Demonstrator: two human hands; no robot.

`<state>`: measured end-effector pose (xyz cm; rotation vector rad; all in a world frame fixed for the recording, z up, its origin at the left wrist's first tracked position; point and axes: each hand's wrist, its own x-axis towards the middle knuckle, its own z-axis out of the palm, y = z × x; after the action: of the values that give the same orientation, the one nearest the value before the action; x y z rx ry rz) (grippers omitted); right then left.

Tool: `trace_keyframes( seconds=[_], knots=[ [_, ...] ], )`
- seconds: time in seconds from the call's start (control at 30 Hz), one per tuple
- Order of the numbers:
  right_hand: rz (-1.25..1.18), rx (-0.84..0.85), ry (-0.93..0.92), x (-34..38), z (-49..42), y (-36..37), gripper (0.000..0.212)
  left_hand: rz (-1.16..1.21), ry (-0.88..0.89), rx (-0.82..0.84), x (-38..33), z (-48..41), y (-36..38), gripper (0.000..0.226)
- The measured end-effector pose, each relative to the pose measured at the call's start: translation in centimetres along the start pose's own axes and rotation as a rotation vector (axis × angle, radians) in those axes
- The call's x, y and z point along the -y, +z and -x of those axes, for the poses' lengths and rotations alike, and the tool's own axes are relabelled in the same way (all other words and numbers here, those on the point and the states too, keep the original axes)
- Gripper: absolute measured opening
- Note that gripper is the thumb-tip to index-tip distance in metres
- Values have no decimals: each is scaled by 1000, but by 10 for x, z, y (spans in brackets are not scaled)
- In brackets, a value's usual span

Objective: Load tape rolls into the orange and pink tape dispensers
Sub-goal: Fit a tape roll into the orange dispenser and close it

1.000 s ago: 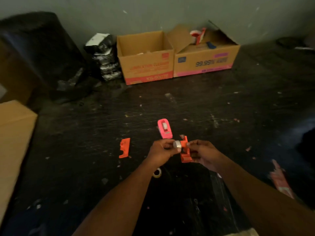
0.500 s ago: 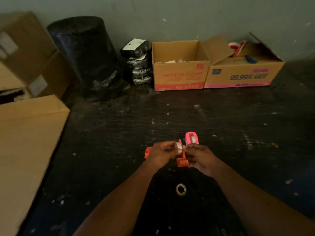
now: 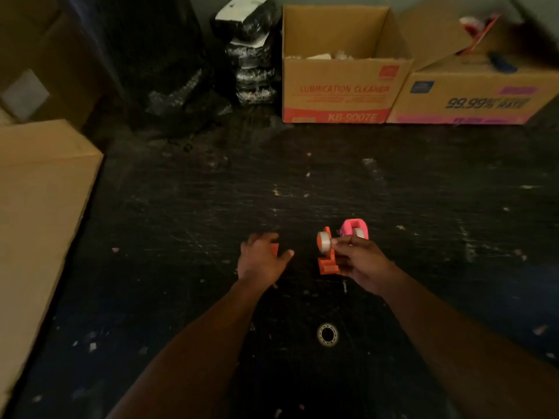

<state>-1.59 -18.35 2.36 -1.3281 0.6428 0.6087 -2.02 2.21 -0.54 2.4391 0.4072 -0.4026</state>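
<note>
My right hand [image 3: 358, 261] holds the orange tape dispenser [image 3: 328, 261] upright, with a clear tape roll [image 3: 323, 241] sitting on its side. Just behind it on the dark table stands the pink dispenser [image 3: 354, 229] with a tape roll inside it. My left hand [image 3: 261, 258] is spread open, palm down, over a loose orange dispenser piece [image 3: 274, 249] that is mostly hidden under the fingers. I cannot tell whether the fingers touch it. Another tape roll [image 3: 327, 334] lies flat on the table nearer to me.
A large cardboard box [image 3: 39, 207] fills the left side. Two open cardboard boxes [image 3: 344, 95] [image 3: 472, 101] stand at the back by the wall, next to black wrapped bundles [image 3: 251, 62] and black plastic. Small scraps dot the table.
My left hand has let go of the tape roll and orange dispenser and moved left over the loose orange piece. My right hand keeps the dispenser. The view has shifted closer.
</note>
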Motion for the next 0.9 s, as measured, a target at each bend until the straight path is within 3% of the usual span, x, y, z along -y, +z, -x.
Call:
trace_keyframes(
  seconds=[0.1, 0.23, 0.4, 0.53, 0.7, 0.9],
  knots=[
    [15, -18, 30, -7, -6, 1, 15, -167, -37, 32, 20, 4, 1, 70],
    [31, -12, 47, -15, -8, 2, 29, -128, -34, 37, 30, 5, 7, 64],
    [54, -1, 57, -15, -1, 2, 29, -65, -46, -36, 30, 4, 7, 47],
    [72, 1, 54, -15, 6, 2, 27, -61, -100, 19, 31, 8, 11, 38],
    [74, -4, 39, -18, 15, 0, 20, 19, -135, -9, 30, 15, 17, 18],
    [74, 12, 25, -18, 19, 2, 21, 314, -78, -20, 12, 22, 14, 22]
  ],
)
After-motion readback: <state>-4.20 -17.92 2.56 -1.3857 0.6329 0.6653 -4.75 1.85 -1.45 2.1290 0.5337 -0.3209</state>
